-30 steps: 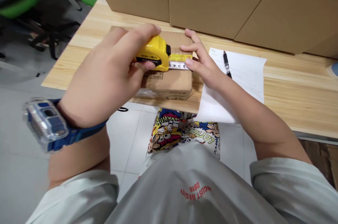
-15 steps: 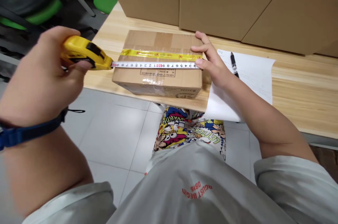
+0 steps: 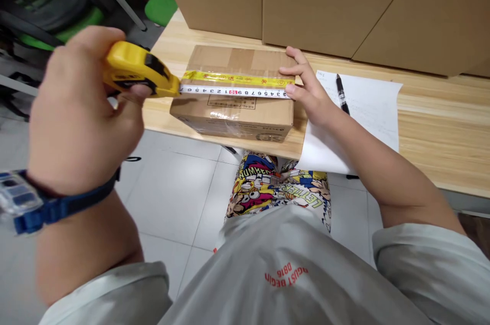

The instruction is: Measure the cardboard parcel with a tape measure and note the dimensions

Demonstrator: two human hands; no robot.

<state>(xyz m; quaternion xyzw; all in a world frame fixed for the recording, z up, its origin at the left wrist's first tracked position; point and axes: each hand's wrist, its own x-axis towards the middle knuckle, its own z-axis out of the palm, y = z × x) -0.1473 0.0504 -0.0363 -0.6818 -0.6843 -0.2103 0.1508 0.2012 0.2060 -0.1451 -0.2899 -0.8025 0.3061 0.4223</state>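
Note:
A yellow and black tape measure [image 3: 140, 67] is in my left hand [image 3: 86, 105], its fingers wrapped round the case. Its white blade [image 3: 233, 92] runs out across the top of a small brown cardboard box [image 3: 229, 113], beside a strip of yellow printed tape [image 3: 245, 79]. The case's mouth hangs over the box's left edge. At the box's right end, my right hand [image 3: 312, 93] presses the blade's end against the edge with one digit. Its other fingers rest along that same edge.
Just right of the box lies a white sheet of paper [image 3: 367, 105] with a black pen [image 3: 342, 93] on it. Large cardboard boxes [image 3: 306, 3] stand along the back of the wooden table [image 3: 432, 136]. A green chair seat [image 3: 163, 3] shows beyond the table's left end.
My left hand has moved right with the tape measure, and less blade shows outside the case. The right hand still holds the blade's end at the box's right edge.

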